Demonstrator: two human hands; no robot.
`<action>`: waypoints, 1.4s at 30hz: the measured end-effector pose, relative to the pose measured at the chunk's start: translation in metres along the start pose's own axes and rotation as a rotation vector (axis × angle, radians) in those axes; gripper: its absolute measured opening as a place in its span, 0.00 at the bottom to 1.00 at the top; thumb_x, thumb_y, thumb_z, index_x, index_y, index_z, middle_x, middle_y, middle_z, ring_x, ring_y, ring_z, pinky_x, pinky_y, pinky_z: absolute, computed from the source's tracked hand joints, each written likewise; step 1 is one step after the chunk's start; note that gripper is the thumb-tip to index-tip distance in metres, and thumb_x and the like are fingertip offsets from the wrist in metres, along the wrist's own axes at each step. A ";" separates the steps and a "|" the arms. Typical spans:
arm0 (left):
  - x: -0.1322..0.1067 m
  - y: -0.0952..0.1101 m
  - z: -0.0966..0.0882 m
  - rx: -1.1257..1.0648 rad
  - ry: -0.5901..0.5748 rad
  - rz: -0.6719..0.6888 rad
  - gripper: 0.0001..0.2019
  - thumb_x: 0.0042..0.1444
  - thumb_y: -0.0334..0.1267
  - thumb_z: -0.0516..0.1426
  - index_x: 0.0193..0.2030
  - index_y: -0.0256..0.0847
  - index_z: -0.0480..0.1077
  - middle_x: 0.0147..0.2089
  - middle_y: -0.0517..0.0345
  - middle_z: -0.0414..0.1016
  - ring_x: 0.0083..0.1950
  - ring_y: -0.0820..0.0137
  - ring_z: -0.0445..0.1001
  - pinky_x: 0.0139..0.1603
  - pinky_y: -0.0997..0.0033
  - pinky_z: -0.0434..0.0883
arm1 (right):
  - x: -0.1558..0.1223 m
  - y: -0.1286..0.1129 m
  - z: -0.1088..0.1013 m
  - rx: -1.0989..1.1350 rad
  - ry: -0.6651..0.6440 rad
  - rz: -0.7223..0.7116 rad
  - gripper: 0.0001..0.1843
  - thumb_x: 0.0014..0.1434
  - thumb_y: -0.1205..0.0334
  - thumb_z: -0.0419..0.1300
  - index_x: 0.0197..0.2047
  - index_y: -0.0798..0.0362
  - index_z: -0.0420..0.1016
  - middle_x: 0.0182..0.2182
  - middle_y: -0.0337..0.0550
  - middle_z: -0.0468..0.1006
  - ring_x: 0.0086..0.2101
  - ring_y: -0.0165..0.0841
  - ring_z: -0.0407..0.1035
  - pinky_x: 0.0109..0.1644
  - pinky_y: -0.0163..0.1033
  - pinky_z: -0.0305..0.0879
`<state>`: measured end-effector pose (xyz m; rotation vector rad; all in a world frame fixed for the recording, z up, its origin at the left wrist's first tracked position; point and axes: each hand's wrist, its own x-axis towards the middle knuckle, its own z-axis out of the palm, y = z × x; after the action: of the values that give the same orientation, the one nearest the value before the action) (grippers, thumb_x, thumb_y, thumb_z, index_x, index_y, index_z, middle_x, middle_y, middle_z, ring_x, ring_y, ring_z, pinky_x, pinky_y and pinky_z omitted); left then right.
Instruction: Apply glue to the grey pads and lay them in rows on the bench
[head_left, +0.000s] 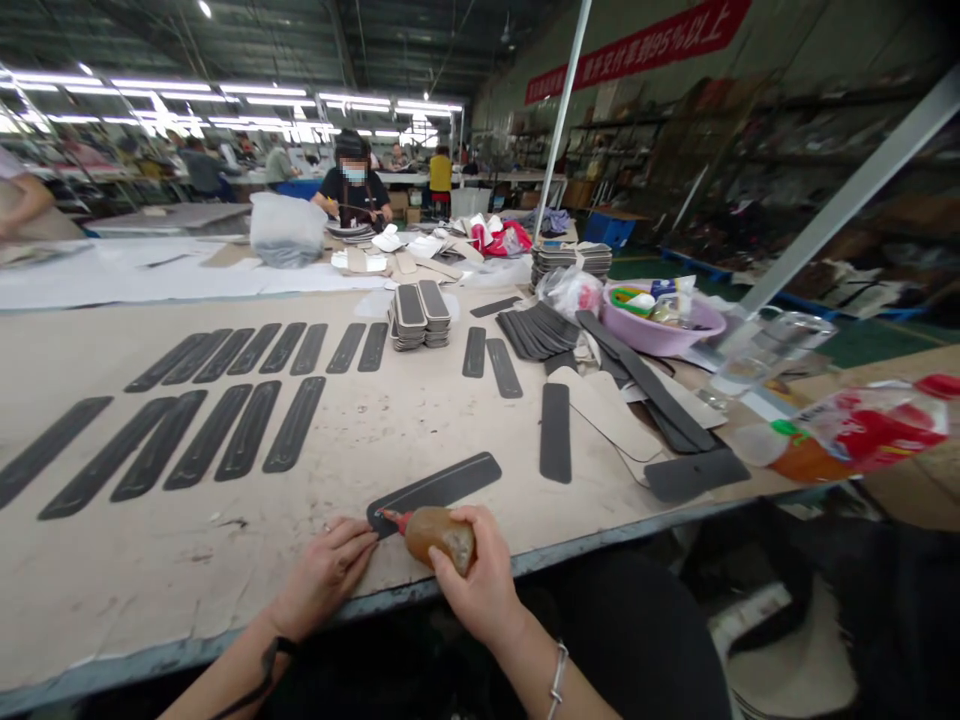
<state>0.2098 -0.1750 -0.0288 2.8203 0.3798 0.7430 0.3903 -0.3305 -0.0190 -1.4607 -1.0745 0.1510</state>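
Note:
My right hand (pixel 480 575) is wrapped round a squeeze bottle (pixel 439 537) with amber-brown contents, lying tilted with its red nozzle pointing left. The nozzle tip meets the near left end of a dark grey rounded strip (pixel 450 482), where a thin pale line runs along its surface. At that same end, my left hand (pixel 330 570) has its fingers together, fingertips at the strip's edge, pinning it to the table. To the left, more dark strips (pixel 236 432) with similar pale outlines lie in two rows.
Stacks of pale-rimmed pieces (pixel 418 315) stand mid-table. Loose dark strips (pixel 555 432) and a fanned pile (pixel 541 330) lie right, near a purple basin (pixel 660 325). A red-labelled bottle (pixel 870 425) and a clear jar (pixel 780 350) occupy the right edge. A co-worker (pixel 352 190) sits across.

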 end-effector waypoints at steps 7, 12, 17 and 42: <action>-0.001 -0.001 0.000 -0.015 -0.040 -0.022 0.12 0.63 0.34 0.50 0.42 0.41 0.76 0.40 0.54 0.77 0.41 0.71 0.74 0.45 0.73 0.74 | -0.005 -0.011 -0.012 -0.048 -0.086 0.026 0.18 0.49 0.69 0.59 0.45 0.51 0.64 0.36 0.42 0.70 0.36 0.37 0.68 0.41 0.42 0.68; -0.002 -0.004 0.002 -0.005 -0.026 -0.017 0.11 0.63 0.34 0.51 0.41 0.41 0.76 0.39 0.54 0.76 0.41 0.72 0.74 0.45 0.74 0.74 | -0.007 -0.006 -0.030 -0.134 -0.068 0.042 0.16 0.50 0.68 0.59 0.44 0.50 0.65 0.36 0.42 0.70 0.36 0.37 0.69 0.40 0.42 0.68; -0.002 -0.008 0.004 0.012 0.041 0.037 0.10 0.62 0.34 0.52 0.40 0.41 0.76 0.42 0.53 0.77 0.43 0.71 0.75 0.48 0.74 0.73 | 0.001 0.014 -0.056 -0.282 0.076 0.087 0.15 0.53 0.65 0.59 0.44 0.50 0.64 0.36 0.42 0.70 0.36 0.38 0.69 0.40 0.43 0.69; 0.012 -0.007 0.000 0.105 0.107 0.113 0.14 0.63 0.40 0.50 0.36 0.41 0.76 0.36 0.56 0.79 0.36 0.72 0.77 0.43 0.77 0.75 | 0.021 0.033 -0.068 -0.336 0.239 0.108 0.15 0.53 0.64 0.58 0.45 0.50 0.64 0.38 0.44 0.70 0.39 0.39 0.69 0.44 0.46 0.67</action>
<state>0.2187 -0.1651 -0.0252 2.9284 0.2858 0.9259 0.4635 -0.3592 -0.0196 -1.7884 -0.8527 -0.1325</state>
